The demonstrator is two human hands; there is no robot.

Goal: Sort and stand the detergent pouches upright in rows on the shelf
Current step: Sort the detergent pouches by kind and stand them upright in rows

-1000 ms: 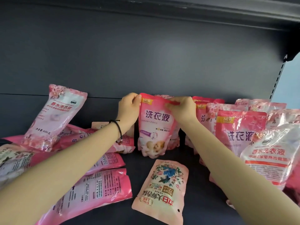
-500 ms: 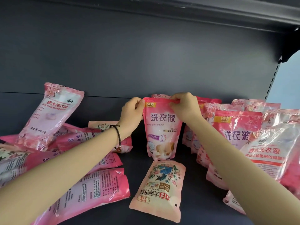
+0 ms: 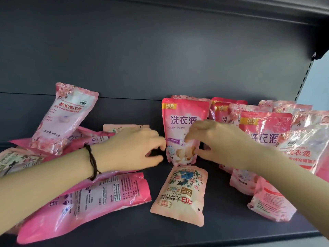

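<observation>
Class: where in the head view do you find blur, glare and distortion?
Head view: left hand and right hand fingertips blur; glare streaks the far-right glossy pouch; the upper shelf edge bows slightly, wide-angle distortion; centre pouch print is sharp.

The light is soft and even, quite bright, and it seems to fall from the front. The dark grey metal shelf [image 3: 231, 221] and its matte grey back panel [image 3: 160, 59] stay dull, with no glare. The glossy pale pink plastic pouches at the right [image 3: 306, 139] carry white reflections that wash out part of their print. Shadows are faint against the dark metal. The left hand [image 3: 131, 148] and the right hand [image 3: 219, 141] are smeared, the fingers [image 3: 158, 141] most. The slotted grey upright [image 3: 302, 82] leans near the picture's edge.
</observation>
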